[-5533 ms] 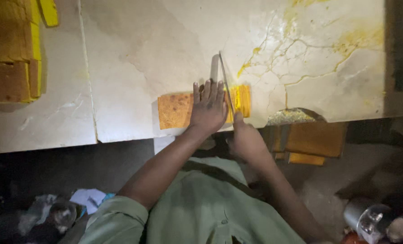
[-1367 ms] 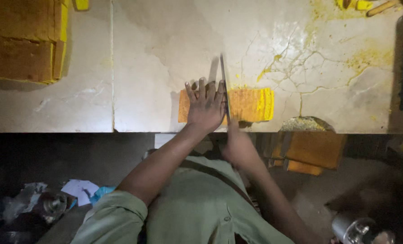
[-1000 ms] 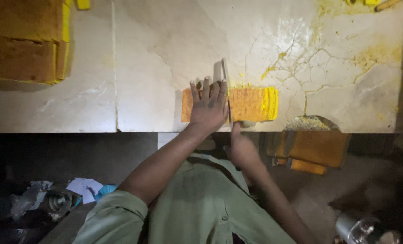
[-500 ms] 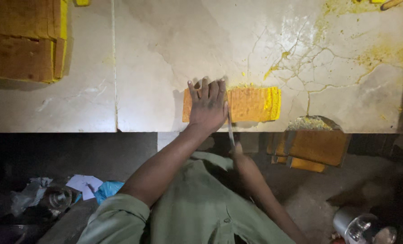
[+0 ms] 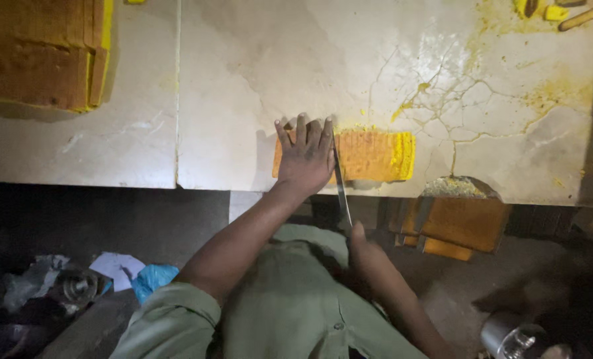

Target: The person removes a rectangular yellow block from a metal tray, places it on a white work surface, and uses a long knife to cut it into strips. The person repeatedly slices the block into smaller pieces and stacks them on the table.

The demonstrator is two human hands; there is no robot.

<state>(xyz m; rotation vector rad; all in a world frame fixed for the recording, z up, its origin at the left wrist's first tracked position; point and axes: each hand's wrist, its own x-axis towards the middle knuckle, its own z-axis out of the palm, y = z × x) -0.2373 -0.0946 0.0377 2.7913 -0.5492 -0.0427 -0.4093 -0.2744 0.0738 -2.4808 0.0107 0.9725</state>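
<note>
An orange-yellow cake slab (image 5: 375,155) lies near the front edge of the cracked stone counter (image 5: 243,86). My left hand (image 5: 305,154) presses flat on the slab's left part, fingers spread. My right hand (image 5: 366,251) is below the counter edge, gripping the handle of a long knife (image 5: 340,183). The blade runs up across the slab just right of my left hand. Thin cut slices stand together at the slab's right end (image 5: 402,155).
A big block of the same cake (image 5: 40,56) sits at the counter's far left. Yellow crumbs and scraps (image 5: 552,13) lie at the back right. An orange box (image 5: 462,223) with crumbs is under the counter edge. Rubbish (image 5: 77,282) and a metal pot (image 5: 515,336) lie on the floor.
The knife has been drawn back toward me through the slab; my right hand dropped below the counter edge. More cut slices stand on the right than several seconds ago.
</note>
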